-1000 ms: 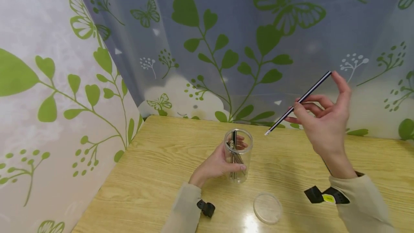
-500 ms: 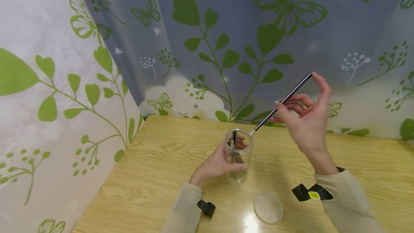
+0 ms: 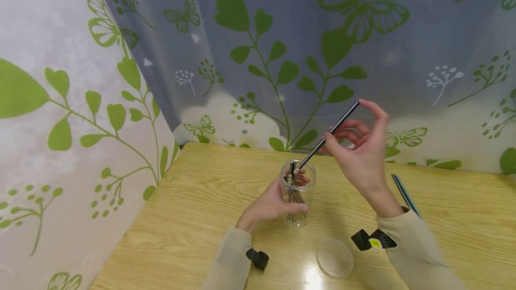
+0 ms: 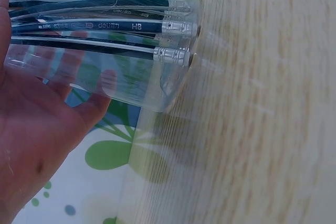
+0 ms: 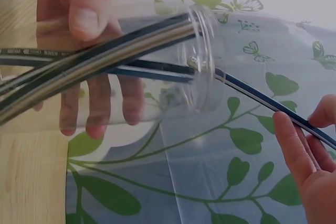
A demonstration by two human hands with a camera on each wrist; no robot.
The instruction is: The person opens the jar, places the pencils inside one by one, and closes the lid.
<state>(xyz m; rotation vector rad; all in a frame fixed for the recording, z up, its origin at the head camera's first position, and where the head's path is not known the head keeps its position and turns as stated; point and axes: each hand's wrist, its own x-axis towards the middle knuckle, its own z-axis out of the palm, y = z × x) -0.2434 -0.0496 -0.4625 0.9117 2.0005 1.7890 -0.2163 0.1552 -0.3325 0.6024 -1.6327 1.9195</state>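
My left hand (image 3: 266,207) grips a clear plastic jar (image 3: 309,198), its fingers behind and its thumb across the front. Inside the jar stand several dark striped pencils (image 3: 292,200); the left wrist view shows their silver ferrules (image 4: 177,28) at the bottom end and "HB" printed on one. My right hand (image 3: 360,160) pinches another dark striped pencil (image 3: 342,119) between thumb and fingers, the index fingertip at its upper end. That pencil slants down to the left, its ferrule end inside the jar's mouth, as the right wrist view also shows (image 5: 252,90).
A round clear lid (image 3: 334,258) lies on the wood-grain table (image 3: 193,218) in front of the jar. Dark and teal pencils (image 3: 406,196) lie at the right, partly behind the right sleeve. A patterned curtain (image 3: 258,57) hangs behind the table.
My right hand has moved left with the pencil, bringing its ferrule end from beside the jar into the mouth. Pencils lying at the right have come into view. The left hand and jar stay put.
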